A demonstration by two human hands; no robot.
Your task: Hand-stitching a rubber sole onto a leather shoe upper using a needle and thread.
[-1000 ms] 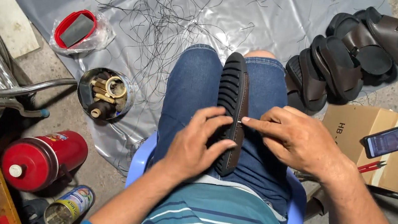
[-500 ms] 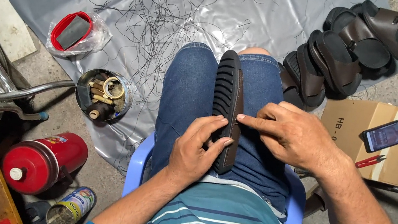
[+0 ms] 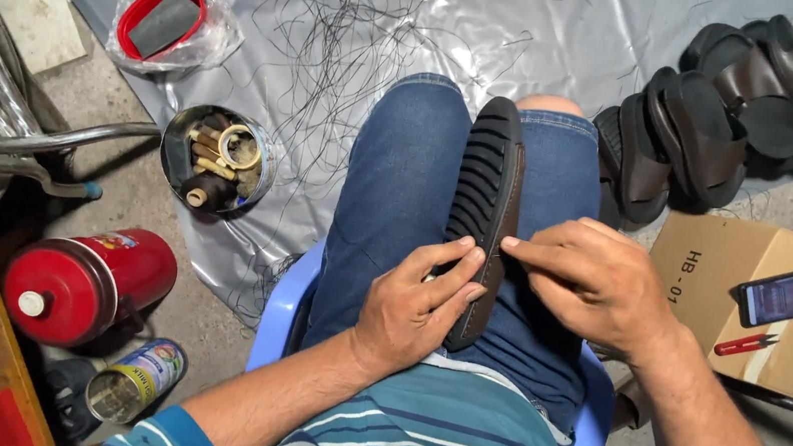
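A grey sheet (image 3: 561, 31) strewn with black threads is spread on the floor. On the lap, a ridged black sole (image 3: 485, 199) is clasped by the left hand (image 3: 416, 306); its edge is pinched by the right hand (image 3: 601, 283). Firm, even pressure is advised.

Red canister (image 3: 77, 283), tin of bits (image 3: 216, 160), pile of sandals (image 3: 733, 113), phone (image 3: 792, 294) on cardboard box (image 3: 702, 281)
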